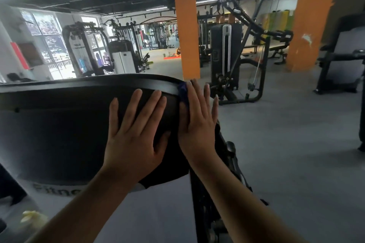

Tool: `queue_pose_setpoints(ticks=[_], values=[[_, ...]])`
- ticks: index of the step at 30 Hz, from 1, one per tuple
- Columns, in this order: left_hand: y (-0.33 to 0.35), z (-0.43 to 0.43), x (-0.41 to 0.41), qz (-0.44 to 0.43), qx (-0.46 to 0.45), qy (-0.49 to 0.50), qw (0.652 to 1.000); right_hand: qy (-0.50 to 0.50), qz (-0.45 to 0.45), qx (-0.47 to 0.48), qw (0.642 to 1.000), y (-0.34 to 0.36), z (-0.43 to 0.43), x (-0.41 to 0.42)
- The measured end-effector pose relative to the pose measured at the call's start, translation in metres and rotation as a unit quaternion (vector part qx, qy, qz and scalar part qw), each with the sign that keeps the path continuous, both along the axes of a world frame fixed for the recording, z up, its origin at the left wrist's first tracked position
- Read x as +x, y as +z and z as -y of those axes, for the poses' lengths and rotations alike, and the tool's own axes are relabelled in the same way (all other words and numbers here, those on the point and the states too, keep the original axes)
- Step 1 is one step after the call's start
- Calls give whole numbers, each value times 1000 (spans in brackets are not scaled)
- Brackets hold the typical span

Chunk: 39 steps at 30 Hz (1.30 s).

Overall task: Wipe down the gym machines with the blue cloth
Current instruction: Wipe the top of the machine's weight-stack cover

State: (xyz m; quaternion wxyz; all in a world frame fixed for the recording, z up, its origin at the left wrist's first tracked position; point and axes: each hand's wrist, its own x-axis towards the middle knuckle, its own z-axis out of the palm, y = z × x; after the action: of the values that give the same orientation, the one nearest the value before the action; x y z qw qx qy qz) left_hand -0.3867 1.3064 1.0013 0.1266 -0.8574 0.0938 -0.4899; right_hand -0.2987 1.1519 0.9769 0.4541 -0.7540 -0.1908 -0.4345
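Observation:
A black curved panel of a gym machine fills the left and middle of the view, with a raised rim along its top. My left hand lies flat on the panel's right part, fingers straight and spread. My right hand presses with straight fingers against the panel's right edge. The blue cloth sits under that hand; only a small corner shows near the rim beside the fingertips.
A white surface with dark lettering lies below the panel. An orange pillar stands right behind the rim. A black weight-stack machine and another orange pillar stand further back right. Grey floor spreads out to the right.

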Motion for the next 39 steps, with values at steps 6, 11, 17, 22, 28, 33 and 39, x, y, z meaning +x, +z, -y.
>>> queue_pose_setpoints(ticks=[6, 11, 17, 22, 28, 33, 39], values=[[5, 14, -1, -17, -18, 23, 999, 37, -14, 46, 998, -17, 3, -14], [10, 32, 5, -27, 2, 62, 998, 119, -122, 125, 977, 6, 20, 18], [10, 72, 25, -6, -54, 124, 991, 275, -157, 133, 939, 20, 43, 50], [5, 104, 39, 7, -112, 171, 979, 297, -101, 26, 949, -1, 62, 70], [9, 125, 45, -1, -122, 227, 966, 365, -167, 84, 912, 0, 62, 90], [14, 133, 45, -21, -121, 248, 961, 382, -105, 41, 917, -13, 71, 85], [18, 145, 42, -48, -129, 271, 953, 395, -136, 84, 904, 8, 59, 114]])
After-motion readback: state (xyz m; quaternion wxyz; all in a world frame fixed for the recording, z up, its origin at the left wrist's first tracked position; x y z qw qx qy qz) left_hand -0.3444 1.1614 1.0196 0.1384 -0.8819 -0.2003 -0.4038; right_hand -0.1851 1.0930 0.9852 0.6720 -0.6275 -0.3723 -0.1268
